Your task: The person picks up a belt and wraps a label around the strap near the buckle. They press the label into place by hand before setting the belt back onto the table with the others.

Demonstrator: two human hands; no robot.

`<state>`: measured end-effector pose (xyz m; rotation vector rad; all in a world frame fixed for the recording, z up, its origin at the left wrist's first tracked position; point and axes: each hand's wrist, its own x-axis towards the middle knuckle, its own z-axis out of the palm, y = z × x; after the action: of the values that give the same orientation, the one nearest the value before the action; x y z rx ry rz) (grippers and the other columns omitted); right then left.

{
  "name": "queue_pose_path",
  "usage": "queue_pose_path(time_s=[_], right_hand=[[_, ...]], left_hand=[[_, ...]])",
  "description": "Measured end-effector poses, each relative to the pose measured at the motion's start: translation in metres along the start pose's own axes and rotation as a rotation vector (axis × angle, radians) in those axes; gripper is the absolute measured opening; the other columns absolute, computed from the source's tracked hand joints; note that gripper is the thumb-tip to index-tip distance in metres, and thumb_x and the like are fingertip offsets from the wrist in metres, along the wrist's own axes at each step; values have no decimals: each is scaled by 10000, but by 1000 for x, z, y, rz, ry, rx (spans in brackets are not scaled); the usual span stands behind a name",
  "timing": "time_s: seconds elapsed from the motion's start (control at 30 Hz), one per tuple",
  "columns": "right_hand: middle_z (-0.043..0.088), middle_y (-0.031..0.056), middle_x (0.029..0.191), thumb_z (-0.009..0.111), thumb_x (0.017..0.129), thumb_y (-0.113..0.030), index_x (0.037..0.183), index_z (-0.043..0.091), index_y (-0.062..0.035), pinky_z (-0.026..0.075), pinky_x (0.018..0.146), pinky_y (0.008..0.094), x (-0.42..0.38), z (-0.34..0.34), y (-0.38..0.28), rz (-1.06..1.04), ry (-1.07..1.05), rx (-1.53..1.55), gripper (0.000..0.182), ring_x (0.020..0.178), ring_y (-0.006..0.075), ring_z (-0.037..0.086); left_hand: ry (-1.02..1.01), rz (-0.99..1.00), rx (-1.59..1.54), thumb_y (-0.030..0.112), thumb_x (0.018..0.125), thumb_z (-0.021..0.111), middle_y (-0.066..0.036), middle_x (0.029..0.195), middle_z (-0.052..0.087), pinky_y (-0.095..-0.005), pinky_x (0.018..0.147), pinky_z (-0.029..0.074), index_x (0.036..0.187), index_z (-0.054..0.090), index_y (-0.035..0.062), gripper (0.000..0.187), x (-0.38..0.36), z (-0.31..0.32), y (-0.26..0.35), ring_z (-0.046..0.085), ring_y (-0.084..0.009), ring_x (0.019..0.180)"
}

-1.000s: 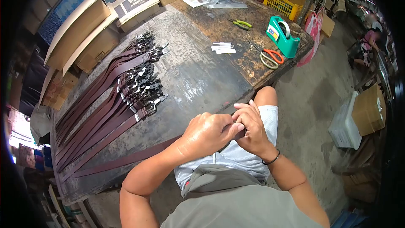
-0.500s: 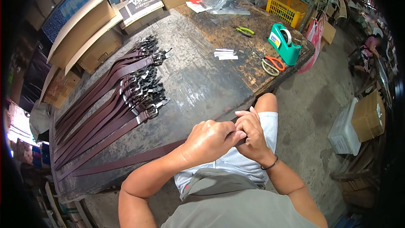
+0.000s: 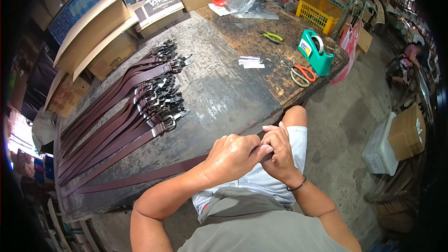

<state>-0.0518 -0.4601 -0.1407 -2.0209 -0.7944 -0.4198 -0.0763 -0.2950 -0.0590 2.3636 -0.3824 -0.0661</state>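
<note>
A dark brown leather belt (image 3: pixel 154 175) runs across the table's near edge and passes behind my left wrist. My left hand (image 3: pixel 233 156) is closed around its end above my lap, knuckles up. My right hand (image 3: pixel 280 154) meets it there, thumb and fingers pinched on the same end, with some fingertips raised. My fingers cover most of the belt's end, so its details are hidden. To the left lie several more brown belts (image 3: pixel 112 121) in two bundles, with metal buckles (image 3: pixel 169 120) and white tags toward the table's middle.
White paper strips (image 3: pixel 251 62), green-handled pliers (image 3: pixel 272 38), orange-handled scissors (image 3: pixel 303 75) and a green tape dispenser (image 3: pixel 315 52) lie on the table (image 3: pixel 224 98). Cardboard boxes (image 3: pixel 93 32) line the far left. A yellow crate (image 3: pixel 317 16) stands behind; another person (image 3: pixel 409 60) sits far right.
The view has shifted very slightly. Both hands keep their grip on the belt's end, with hardly any movement of the fingers.
</note>
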Motion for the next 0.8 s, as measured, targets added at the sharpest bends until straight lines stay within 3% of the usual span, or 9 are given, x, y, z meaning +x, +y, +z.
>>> queue_pose_path(time_s=[0.07, 0.5, 0.6, 0.7, 0.8], right_hand=[[556, 74, 839, 650, 764, -12, 780, 486, -71, 296, 1059, 566, -2, 3, 5, -15, 22, -19, 175, 1030, 320, 581], [508, 67, 792, 613, 789, -27, 772, 458, -79, 295, 1067, 549, 4, 8, 11, -84, 53, -31, 164, 986, 300, 578], [527, 101, 833, 687, 724, -93, 774, 504, -63, 308, 1039, 583, 4, 8, 13, -95, 48, -40, 192, 988, 304, 572], [522, 119, 848, 628, 647, -24, 789, 498, -47, 357, 1025, 542, 8, 10, 18, -131, 67, -48, 194, 958, 333, 560], [548, 124, 933, 776, 606, -79, 1006, 505, -41, 429, 899, 454, 18, -15, 17, -56, -156, 46, 485, 930, 338, 556]], left_hand=[[-13, -9, 23, 307, 892, 642, -188, 586, 587, -432, 527, 468, 736, 654, 9, 337, 0, -1, 2, 597, -386, 562], [30, 42, 28, 284, 897, 644, -185, 592, 586, -425, 499, 458, 701, 638, 10, 336, -2, -3, -1, 588, -385, 545], [75, 74, 9, 319, 904, 620, -197, 570, 581, -481, 529, 477, 660, 593, 25, 383, -3, -1, -2, 596, -417, 567], [76, 55, 46, 267, 878, 668, -224, 621, 569, -411, 510, 472, 739, 651, 5, 297, 0, -6, -5, 605, -383, 580], [105, 3, -6, 230, 860, 699, -179, 587, 595, -372, 508, 471, 770, 662, -12, 261, 2, -11, -22, 624, -299, 524]])
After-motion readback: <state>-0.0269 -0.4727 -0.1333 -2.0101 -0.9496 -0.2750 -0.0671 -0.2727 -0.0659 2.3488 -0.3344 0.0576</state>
